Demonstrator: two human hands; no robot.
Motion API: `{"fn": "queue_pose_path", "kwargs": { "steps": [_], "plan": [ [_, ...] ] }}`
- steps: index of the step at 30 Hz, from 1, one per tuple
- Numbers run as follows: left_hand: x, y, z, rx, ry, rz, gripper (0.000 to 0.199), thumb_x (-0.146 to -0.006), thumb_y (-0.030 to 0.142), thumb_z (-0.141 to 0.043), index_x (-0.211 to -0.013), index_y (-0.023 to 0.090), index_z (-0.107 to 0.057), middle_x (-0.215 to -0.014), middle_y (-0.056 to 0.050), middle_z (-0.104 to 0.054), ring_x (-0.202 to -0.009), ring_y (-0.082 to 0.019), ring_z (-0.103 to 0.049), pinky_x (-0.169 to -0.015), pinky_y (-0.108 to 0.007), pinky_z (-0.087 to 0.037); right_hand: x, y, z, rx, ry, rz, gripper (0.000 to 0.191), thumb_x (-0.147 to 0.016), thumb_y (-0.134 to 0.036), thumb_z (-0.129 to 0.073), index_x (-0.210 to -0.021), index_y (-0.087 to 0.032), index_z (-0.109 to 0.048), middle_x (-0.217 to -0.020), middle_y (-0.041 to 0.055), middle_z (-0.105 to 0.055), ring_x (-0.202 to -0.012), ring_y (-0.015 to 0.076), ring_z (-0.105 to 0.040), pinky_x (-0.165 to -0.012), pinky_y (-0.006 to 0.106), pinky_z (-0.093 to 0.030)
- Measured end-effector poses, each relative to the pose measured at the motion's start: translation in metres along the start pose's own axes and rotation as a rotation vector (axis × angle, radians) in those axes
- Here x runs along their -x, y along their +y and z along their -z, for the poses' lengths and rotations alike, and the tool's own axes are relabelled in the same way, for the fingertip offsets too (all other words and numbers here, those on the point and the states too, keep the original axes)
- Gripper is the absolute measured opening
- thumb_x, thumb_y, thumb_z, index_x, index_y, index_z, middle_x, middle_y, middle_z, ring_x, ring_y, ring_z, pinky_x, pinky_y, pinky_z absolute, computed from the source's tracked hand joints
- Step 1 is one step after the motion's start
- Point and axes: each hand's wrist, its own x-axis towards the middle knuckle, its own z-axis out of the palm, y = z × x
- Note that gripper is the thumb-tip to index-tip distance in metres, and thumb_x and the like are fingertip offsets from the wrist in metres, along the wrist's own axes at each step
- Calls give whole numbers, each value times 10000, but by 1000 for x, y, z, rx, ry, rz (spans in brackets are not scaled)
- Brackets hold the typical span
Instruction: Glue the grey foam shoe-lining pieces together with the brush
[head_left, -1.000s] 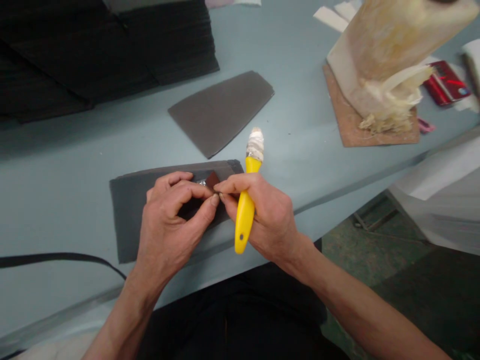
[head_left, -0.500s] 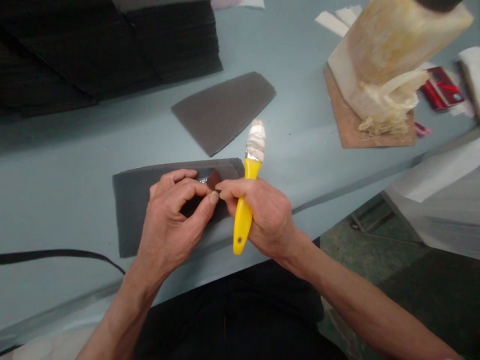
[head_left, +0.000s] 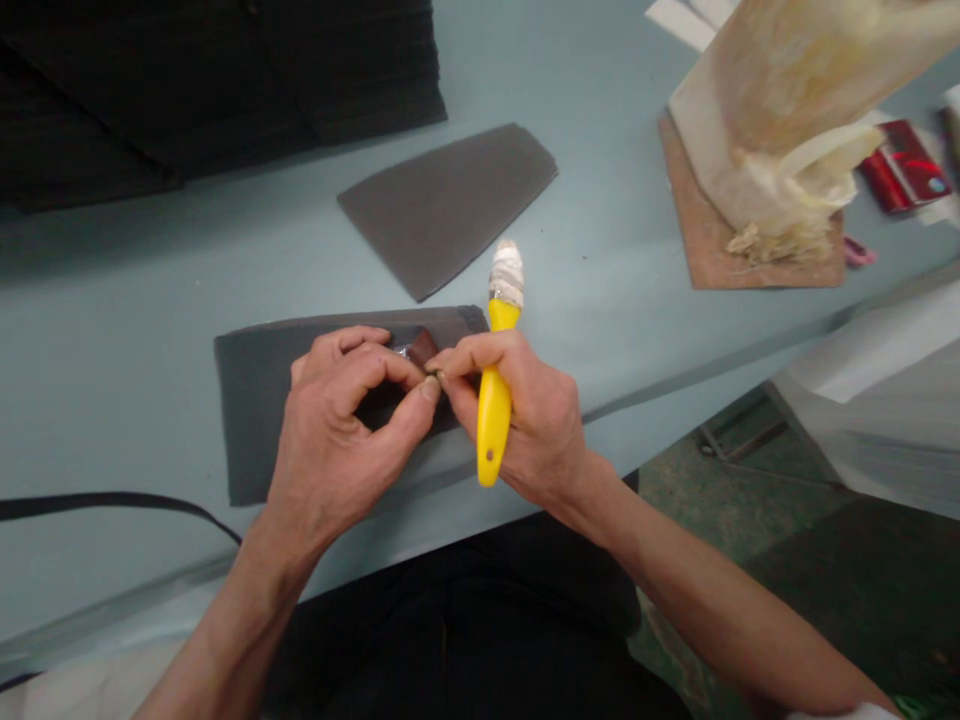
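Note:
My right hand (head_left: 529, 410) is closed around a paint brush (head_left: 495, 420) with a yellow handle, its whitish bristles pointing away from me. The same hand's thumb and index fingertips pinch close together, meeting the fingertips of my left hand (head_left: 352, 430). That left hand is closed in a thumb-and-index pinch; whatever lies between the tips is too small and covered to make out. Just behind the fingertips shows a small reddish-brown piece (head_left: 422, 347) with a shiny part beside it. Under both hands lies a dark grey flat panel (head_left: 251, 420), partly covered by them.
A loose grey panel (head_left: 450, 210) lies beyond the hands. Tall dark stacks (head_left: 225, 90) stand at back left. On the right, a glue-stained plastic container (head_left: 780, 100) sits on a brown board (head_left: 697, 240), near a red box (head_left: 904, 165). A black strap (head_left: 112, 500) lies at left.
The view has shifted slightly. The brush handle has swung a little to the right at its lower end. The reddish-brown piece looks more tilted, and the fingertips stay together.

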Motion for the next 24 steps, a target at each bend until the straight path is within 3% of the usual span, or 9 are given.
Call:
{"fn": "queue_pose_path", "kwargs": {
  "steps": [11,24],
  "plan": [
    [1,-4,0,-18,-14,-56,125,-987,296,-648,-865,277,-668,-931,-8,-730,-1196,-277,-671,-1030,-473,-479,0,3,3,18,-32,85,119,-1055,-128,-558,-1084,-224,-621,-1009,21,-767,-926,151,-751,-849,307,-610],
    [-1,1,-2,-56,13,-100,152,-999,286,-563,-870,255,-636,-890,-11,-705,-1154,-271,-691,-973,-466,-491,-6,2,1,-25,-52,-37,113,-1017,-134,-546,-1062,-235,-571,-941,-13,-700,-831,128,-691,-794,281,-588]
  ]
}}
